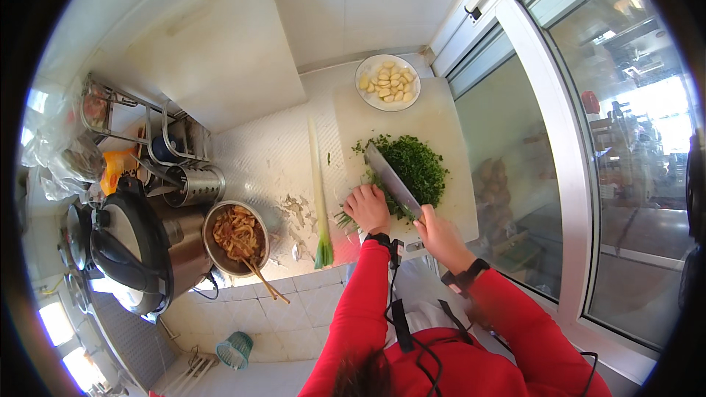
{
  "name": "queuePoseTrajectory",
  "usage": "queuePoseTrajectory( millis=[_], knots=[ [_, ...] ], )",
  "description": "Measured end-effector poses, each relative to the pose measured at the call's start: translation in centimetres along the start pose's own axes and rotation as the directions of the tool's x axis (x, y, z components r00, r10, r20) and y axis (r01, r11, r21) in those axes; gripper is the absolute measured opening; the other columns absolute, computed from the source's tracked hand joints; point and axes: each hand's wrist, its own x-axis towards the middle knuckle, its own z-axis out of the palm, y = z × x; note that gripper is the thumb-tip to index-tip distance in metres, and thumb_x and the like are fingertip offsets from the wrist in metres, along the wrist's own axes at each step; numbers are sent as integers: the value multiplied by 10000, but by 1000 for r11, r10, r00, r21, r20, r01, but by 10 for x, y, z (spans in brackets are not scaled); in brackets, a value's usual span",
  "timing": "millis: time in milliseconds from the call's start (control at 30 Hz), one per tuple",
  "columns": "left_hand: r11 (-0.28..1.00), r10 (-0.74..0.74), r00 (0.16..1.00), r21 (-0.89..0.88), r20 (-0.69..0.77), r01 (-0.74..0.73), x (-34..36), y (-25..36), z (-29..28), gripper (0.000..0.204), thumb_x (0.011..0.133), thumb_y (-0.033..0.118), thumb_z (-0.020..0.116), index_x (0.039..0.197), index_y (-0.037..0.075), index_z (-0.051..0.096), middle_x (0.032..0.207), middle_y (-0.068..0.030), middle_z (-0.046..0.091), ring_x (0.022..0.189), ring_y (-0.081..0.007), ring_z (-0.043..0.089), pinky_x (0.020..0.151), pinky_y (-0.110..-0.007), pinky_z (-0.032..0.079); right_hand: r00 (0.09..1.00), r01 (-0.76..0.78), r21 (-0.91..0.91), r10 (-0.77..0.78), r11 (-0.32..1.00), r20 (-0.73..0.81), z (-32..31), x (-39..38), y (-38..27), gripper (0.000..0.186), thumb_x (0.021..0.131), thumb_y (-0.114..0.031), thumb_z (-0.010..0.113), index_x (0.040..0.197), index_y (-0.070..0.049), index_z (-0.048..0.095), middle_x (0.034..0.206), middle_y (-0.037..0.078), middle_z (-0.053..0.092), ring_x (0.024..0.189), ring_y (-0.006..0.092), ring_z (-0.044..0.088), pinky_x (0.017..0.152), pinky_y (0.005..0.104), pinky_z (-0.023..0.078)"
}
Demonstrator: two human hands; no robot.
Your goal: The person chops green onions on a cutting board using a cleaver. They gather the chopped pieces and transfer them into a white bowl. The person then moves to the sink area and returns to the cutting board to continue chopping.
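Observation:
My right hand (434, 231) grips the handle of a broad-bladed kitchen knife (390, 176), its blade angled across a pile of chopped green herbs (412, 158) on a pale cutting board (441, 114). Just left of the blade, my left hand (366, 207) presses with curled fingers on a bunch of green stems (344, 219), partly hidden under it. A long leek (318, 184) lies beside the board on the counter. Behind the herbs, a white plate (387, 104) holds several peeled garlic cloves (386, 81).
A steel bowl of browned food (234, 229) with chopsticks, a black-lidded steel cooker (125, 239), a utensil holder (209, 185) and a wire rack (154, 110) stand left on the counter (272, 147). A framed glass window (548, 147) borders the right. A teal basket (235, 349) sits low left.

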Motion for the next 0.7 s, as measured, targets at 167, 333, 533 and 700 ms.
queuePoseTrajectory(
  millis=[167, 333, 533, 700],
  knots=[
    [1000, 21, 1000, 3, -16, -21, 0, -1, 0, 160, 948, 291, 598, 944, 132, 609, 958, -64, 601, 977, -283, 560, 970, -467, 394, 999, 11, -75, -8, 997, 40, -6, -6, -8, 219, 996, -220, 564, 1062, -62, 429, 732, 190, 638, 679, 420, 648, 582, 545, 499],
    [999, 35, 999, 4, -6, -35, 0, -1, 0, 165, 948, 290, 595, 934, 126, 608, 956, -65, 603, 981, -286, 558, 966, -468, 396, 998, -10, -48, 13, 999, 63, 14, 2, -2, 211, 989, -203, 567, 1059, -59, 430, 750, 192, 640, 687, 423, 650, 582, 544, 509],
    [999, 42, 999, 14, 19, -42, 0, -1, 0, 157, 941, 278, 598, 933, 121, 604, 970, -67, 607, 989, -295, 554, 975, -475, 394, 997, -8, -23, 6, 1000, -71, 59, 27, 7, 201, 986, -202, 572, 1061, -56, 455, 829, 199, 652, 702, 430, 652, 596, 539, 523],
    [1000, 21, 1000, -12, 3, -21, 1, -1, 1, 160, 936, 275, 602, 941, 115, 601, 965, -70, 599, 988, -297, 555, 972, -465, 393, 996, 24, -5, -24, 1000, -86, 55, 32, 5, 207, 987, -212, 576, 1080, -64, 466, 837, 197, 656, 717, 426, 659, 603, 543, 521]
  ],
)
